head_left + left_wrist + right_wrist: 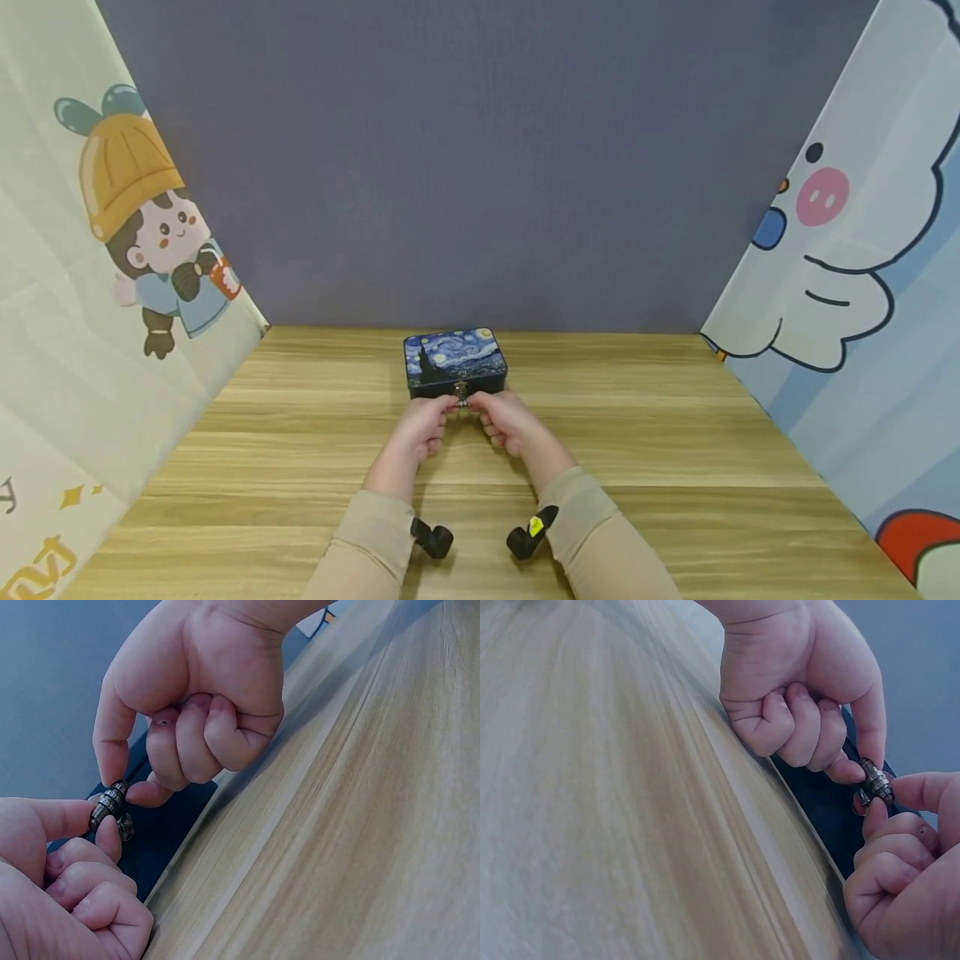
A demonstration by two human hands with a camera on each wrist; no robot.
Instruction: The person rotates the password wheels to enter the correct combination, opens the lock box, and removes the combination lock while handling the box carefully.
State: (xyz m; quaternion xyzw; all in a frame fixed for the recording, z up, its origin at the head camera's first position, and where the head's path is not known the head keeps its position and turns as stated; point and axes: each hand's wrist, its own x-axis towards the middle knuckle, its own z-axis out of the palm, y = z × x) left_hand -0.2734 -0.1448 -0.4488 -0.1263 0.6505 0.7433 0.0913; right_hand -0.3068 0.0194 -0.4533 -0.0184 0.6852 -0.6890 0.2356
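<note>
A dark tin box (455, 357) with a swirling night-sky painting on its lid stands near the back of the table, lid closed. At its front clasp hangs a small combination padlock (109, 803) with ringed number dials. My left hand (425, 423) pinches one end of the padlock between thumb and index finger, its other fingers curled in. From the opposite side my right hand (510, 419) pinches the other end in the same way. In the right wrist view the dials of the padlock (877, 782) show between the fingertips; the digits are too small to read.
The wooden table (300, 442) spreads to both sides of the box. Behind it rises a grey-blue panel (480, 167). Cartoon-printed sheets (67, 333) flank the table at left and right. Each wrist carries a black camera (435, 540).
</note>
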